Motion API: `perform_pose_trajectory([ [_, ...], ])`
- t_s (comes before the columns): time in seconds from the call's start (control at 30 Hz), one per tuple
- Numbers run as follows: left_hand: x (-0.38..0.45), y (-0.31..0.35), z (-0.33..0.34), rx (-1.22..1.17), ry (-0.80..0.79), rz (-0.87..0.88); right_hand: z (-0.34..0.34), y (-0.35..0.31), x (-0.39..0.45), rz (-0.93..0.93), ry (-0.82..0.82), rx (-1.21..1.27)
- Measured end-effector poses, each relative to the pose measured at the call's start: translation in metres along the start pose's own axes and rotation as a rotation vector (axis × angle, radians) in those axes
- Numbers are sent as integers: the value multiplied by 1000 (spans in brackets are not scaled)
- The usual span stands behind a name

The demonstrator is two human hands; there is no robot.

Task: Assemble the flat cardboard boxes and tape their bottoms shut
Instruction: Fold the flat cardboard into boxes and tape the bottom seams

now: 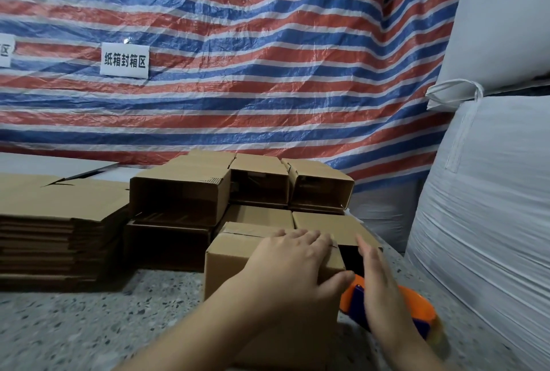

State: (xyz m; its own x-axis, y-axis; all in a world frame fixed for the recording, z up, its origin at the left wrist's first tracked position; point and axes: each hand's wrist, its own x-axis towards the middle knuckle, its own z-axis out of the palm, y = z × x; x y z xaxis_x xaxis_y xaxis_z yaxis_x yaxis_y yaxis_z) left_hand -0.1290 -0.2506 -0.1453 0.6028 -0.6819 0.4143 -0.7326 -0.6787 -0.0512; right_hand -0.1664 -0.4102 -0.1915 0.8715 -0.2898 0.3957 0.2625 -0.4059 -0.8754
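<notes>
Two flat-fingered hands, left hand (293,263) atop matte corrugated cardboard box (229,260), right hand (378,287) over glossy orange tape dispenser (413,308).

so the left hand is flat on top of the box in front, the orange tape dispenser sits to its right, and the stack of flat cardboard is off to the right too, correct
Not quite. The head view shows the stack of flat cardboard off to the left, not the right. The rest holds: the left hand rests flat on top of the box in front, and the orange tape dispenser sits to its right.
</notes>
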Motion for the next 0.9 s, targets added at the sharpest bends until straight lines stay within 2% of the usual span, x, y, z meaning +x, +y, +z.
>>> perform_pose_trajectory([
  [0.03,-1,0,0,-25,17,-3,3,-8,-7,-39,-128,-36],
  [0.07,-1,0,0,-57,31,-5,5,-11,-9,-93,-196,-176],
  [0.1,-1,-1,0,-84,36,-8,2,-4,-10,-63,-138,-89],
  [0.13,-2,-2,1,-97,40,-9,11,-4,-16,-66,-227,223],
  [0.17,-2,-1,1,-97,47,-10,11,0,-25,-65,-155,357],
  [0.23,-1,-1,-1,-120,50,-29,13,0,-36,-28,-239,251],
  [0.27,-1,0,-4,-167,57,-46,18,-1,-28,104,-168,169],
  [0.3,-1,-1,-7,-243,82,-65,17,-6,-27,126,-162,108],
  [0.37,-7,-4,-16,-390,177,-96,16,-7,-21,79,-167,81],
  [0.47,-27,-14,-25,-391,446,-149,11,-1,-14,-56,-172,14],
  [0.57,-57,-29,-14,-519,625,-378,9,9,-17,-102,-219,-43],
  [0.63,-75,-35,0,-727,592,-599,11,18,-17,-112,-250,-23],
  [0.7,-85,-37,9,-976,489,-716,16,14,-17,-151,-225,-9],
  [0.77,-85,-41,8,-1145,454,-723,17,3,-13,-116,-162,31],
  [0.83,-81,-52,-5,-1170,427,-683,13,-14,-5,-3,-106,42],
  [0.9,-76,-61,-24,-1148,371,-711,8,-32,10,144,-103,-71],
])
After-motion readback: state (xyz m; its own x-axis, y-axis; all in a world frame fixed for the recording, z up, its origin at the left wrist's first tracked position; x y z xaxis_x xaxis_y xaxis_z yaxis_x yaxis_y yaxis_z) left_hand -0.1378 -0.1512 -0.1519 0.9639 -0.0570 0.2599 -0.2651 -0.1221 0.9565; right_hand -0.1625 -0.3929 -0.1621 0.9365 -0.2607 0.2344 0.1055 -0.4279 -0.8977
